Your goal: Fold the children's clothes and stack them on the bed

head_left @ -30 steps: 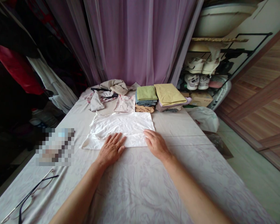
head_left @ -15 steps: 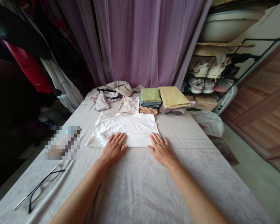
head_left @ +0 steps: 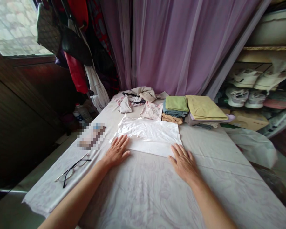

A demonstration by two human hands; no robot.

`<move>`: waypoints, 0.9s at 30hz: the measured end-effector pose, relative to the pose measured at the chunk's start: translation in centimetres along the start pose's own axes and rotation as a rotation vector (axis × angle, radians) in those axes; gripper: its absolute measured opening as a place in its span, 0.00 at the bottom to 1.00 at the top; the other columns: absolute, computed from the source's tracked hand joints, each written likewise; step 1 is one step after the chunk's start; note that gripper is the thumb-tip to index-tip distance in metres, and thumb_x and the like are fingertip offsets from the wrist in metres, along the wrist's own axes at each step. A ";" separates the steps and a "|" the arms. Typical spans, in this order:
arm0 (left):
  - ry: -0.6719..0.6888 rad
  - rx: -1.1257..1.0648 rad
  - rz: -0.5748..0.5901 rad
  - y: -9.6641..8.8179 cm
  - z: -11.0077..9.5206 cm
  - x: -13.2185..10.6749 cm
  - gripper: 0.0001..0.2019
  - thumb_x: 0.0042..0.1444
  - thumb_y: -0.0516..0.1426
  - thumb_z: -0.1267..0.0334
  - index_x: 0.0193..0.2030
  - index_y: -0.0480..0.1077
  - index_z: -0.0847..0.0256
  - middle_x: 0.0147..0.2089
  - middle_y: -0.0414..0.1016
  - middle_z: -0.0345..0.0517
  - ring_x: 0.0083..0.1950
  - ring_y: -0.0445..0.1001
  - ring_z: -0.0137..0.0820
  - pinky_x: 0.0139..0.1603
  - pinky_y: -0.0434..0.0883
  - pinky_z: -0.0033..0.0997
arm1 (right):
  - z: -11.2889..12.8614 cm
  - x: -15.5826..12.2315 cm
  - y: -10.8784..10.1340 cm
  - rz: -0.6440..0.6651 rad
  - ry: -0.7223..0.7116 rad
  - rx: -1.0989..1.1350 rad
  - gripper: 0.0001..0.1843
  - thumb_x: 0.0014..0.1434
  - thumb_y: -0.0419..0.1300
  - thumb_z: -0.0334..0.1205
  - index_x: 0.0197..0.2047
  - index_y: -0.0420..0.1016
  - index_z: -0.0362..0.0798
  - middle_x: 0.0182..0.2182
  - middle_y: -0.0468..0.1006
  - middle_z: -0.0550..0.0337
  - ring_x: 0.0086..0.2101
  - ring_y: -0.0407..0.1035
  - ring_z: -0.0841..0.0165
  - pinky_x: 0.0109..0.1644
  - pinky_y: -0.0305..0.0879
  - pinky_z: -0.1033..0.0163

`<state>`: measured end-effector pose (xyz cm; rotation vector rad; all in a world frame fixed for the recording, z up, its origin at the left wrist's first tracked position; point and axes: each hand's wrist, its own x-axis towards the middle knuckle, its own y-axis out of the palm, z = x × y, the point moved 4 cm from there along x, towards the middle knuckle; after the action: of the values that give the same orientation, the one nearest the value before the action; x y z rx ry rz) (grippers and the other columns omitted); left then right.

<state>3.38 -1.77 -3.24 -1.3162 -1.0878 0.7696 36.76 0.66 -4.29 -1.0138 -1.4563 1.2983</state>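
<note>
A white garment (head_left: 149, 135) lies spread flat on the cloth-covered table (head_left: 143, 194). My left hand (head_left: 116, 152) rests palm down at the garment's near left corner, fingers stretched out. My right hand (head_left: 184, 161) lies flat at its near right corner, fingers spread and fingertips touching the hem. Neither hand holds anything.
Behind the garment are loose clothes (head_left: 138, 96), a small pink top (head_left: 151, 110) and folded stacks in green (head_left: 176, 104) and yellow (head_left: 205, 108). Eyeglasses (head_left: 72, 167) lie at the left edge near a blurred item (head_left: 91, 136). A shoe rack (head_left: 252, 86) stands right, purple curtains (head_left: 181, 44) behind.
Both hands slid apart along the garment's near edge toward its corners. The view swung left, showing a window and dark wall.
</note>
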 end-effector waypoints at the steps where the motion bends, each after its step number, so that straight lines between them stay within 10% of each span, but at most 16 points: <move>1: -0.025 -0.001 -0.009 -0.1 0.7 -0.3 0.34 0.66 0.43 0.43 0.73 0.49 0.61 0.74 0.49 0.55 0.75 0.46 0.43 0.72 0.47 0.48 | 0.0 0.0 0.1 -0.014 -0.005 -0.001 0.28 0.68 0.43 0.48 0.67 0.61 0.50 0.68 0.58 0.53 0.67 0.49 0.59 0.66 0.48 0.45; 11: -0.392 -0.111 -0.198 -3.3 7.5 -3.4 0.14 0.58 0.53 0.58 0.47 0.74 0.58 0.50 0.78 0.51 0.53 0.75 0.43 0.57 0.70 0.45 | -0.5 -0.1 0.8 -0.091 -0.037 0.002 0.28 0.67 0.43 0.48 0.66 0.63 0.49 0.66 0.62 0.51 0.66 0.52 0.58 0.65 0.51 0.45; 27: -0.512 -0.405 -0.153 -4.1 8.2 -1.9 0.15 0.57 0.51 0.54 0.41 0.75 0.57 0.40 0.80 0.45 0.40 0.77 0.35 0.44 0.73 0.33 | -0.6 -0.1 0.7 -0.104 -0.061 0.015 0.28 0.67 0.43 0.49 0.65 0.64 0.48 0.66 0.63 0.50 0.65 0.54 0.58 0.64 0.52 0.45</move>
<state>-5.46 -1.11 -0.23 -1.3799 -1.8065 0.8198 37.33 0.79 -5.00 -0.8838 -1.5223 1.2733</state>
